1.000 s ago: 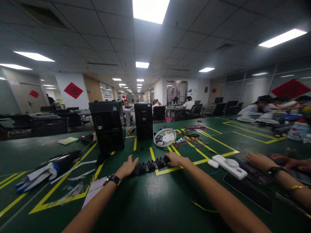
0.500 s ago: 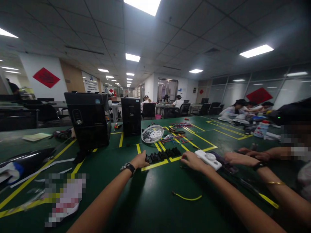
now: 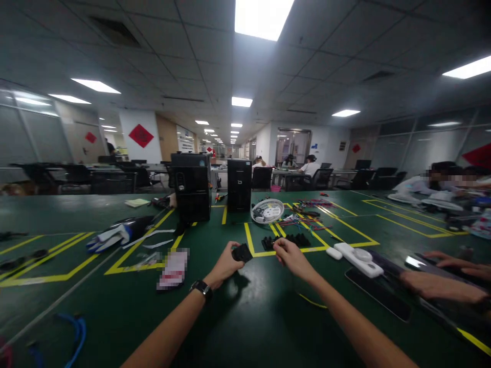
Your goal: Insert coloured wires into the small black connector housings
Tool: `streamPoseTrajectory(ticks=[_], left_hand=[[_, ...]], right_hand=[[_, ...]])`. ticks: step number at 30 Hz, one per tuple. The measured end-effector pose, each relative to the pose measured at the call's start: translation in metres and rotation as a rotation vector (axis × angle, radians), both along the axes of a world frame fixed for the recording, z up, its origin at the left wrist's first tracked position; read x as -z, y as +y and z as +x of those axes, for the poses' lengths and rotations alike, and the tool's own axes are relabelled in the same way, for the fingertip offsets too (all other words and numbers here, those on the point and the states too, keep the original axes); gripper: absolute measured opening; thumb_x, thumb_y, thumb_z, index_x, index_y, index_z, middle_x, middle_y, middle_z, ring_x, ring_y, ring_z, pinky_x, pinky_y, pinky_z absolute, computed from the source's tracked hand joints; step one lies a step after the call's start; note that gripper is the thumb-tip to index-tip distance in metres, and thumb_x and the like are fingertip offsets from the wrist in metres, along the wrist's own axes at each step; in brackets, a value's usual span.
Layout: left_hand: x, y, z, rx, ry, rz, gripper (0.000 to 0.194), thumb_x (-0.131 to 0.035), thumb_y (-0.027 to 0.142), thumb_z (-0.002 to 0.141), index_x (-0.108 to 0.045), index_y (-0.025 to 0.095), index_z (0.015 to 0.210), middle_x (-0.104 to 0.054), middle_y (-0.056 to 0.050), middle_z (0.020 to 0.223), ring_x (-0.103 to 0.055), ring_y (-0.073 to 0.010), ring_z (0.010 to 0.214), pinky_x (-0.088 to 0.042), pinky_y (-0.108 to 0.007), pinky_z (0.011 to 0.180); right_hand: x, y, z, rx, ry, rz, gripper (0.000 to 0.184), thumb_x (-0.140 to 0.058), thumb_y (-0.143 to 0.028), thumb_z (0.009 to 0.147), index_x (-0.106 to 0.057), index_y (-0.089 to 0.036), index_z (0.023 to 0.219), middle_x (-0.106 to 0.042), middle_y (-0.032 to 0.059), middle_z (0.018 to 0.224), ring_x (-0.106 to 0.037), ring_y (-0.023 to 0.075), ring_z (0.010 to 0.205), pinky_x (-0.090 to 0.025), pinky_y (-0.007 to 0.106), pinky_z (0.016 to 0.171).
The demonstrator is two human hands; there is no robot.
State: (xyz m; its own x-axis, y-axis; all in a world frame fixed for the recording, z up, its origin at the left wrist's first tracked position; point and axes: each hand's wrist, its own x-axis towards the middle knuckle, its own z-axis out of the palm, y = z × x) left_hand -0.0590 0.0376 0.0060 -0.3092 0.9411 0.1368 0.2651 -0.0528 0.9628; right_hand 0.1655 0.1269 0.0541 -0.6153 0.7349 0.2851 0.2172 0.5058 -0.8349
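Note:
My left hand (image 3: 226, 263) is closed around a small black block (image 3: 242, 253), lifted above the green tabletop. Level with it on the right, my right hand (image 3: 288, 253) has its thumb and fingers pinched together; whatever is between them is too small to make out. Just behind my right hand is a row of black plastic blocks (image 3: 299, 240) inside a yellow tape outline, partly covered by my fingers. A short yellow wire (image 3: 312, 301) lies below my right forearm, which hides part of it.
A white basket (image 3: 267, 211) and loose coloured wires (image 3: 307, 222) lie farther back, beside two black computer towers (image 3: 192, 189). To the right are a white power strip (image 3: 358, 258), a dark phone (image 3: 378, 294) and another person's hands (image 3: 445, 283). Blue cables (image 3: 79, 332) lie at left.
My left hand has left the row of blocks and now holds one black block nearer to me. My right hand has moved from beside the power strip to the row. The view has turned left.

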Motion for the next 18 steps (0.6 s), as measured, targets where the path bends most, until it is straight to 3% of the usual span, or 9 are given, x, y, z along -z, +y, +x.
streamPoseTrajectory(ticks=[3, 5, 8, 12, 18], left_hand=[[0.005, -0.022, -0.006, -0.124, -0.233, 0.128, 0.059, -0.065, 0.010, 0.058, -0.044, 0.016, 0.113, -0.060, -0.003, 0.089, -0.058, -0.0132, 0.075, -0.044, -0.024, 0.068], [0.007, -0.035, -0.014, -0.218, -0.357, 0.202, 0.060, -0.065, 0.008, 0.055, -0.046, 0.015, 0.112, -0.061, -0.006, 0.095, -0.059, -0.0142, 0.081, -0.044, -0.024, 0.069], [0.008, -0.053, -0.025, -0.219, -0.485, 0.277, 0.058, -0.068, 0.008, 0.053, -0.049, 0.015, 0.108, -0.061, -0.008, 0.100, -0.060, -0.0168, 0.088, -0.045, -0.025, 0.074], [0.004, -0.068, -0.025, -0.092, -0.612, 0.311, 0.057, -0.068, 0.007, 0.053, -0.047, 0.018, 0.105, -0.064, -0.005, 0.092, -0.062, -0.0173, 0.086, -0.046, -0.027, 0.076], [-0.007, -0.070, -0.009, -0.005, -0.673, 0.320, 0.061, -0.072, 0.009, 0.054, -0.040, 0.021, 0.104, -0.063, 0.000, 0.084, -0.062, -0.0151, 0.077, -0.046, -0.027, 0.073]], right_hand=[[-0.003, -0.037, -0.058, -0.129, 0.085, -0.113, 0.025, -0.053, -0.044, 0.081, -0.050, -0.019, 0.080, -0.048, -0.0062, 0.048, -0.040, 0.0096, 0.040, -0.029, 0.021, 0.043], [0.004, -0.057, -0.089, -0.156, 0.110, -0.180, 0.027, -0.057, -0.044, 0.077, -0.051, -0.018, 0.079, -0.050, -0.0057, 0.047, -0.037, 0.0082, 0.038, -0.026, 0.021, 0.041], [0.022, -0.076, -0.118, -0.162, 0.173, -0.321, 0.031, -0.060, -0.047, 0.072, -0.050, -0.018, 0.077, -0.055, -0.0038, 0.050, -0.034, 0.0069, 0.036, -0.022, 0.020, 0.038], [0.038, -0.086, -0.126, -0.207, 0.233, -0.482, 0.035, -0.066, -0.046, 0.066, -0.049, -0.018, 0.077, -0.061, -0.0014, 0.057, -0.033, 0.0051, 0.037, -0.021, 0.019, 0.038], [0.036, -0.090, -0.116, -0.150, 0.259, -0.512, 0.039, -0.069, -0.049, 0.064, -0.048, -0.018, 0.075, -0.061, -0.0015, 0.057, -0.034, 0.0049, 0.037, -0.023, 0.018, 0.038]])
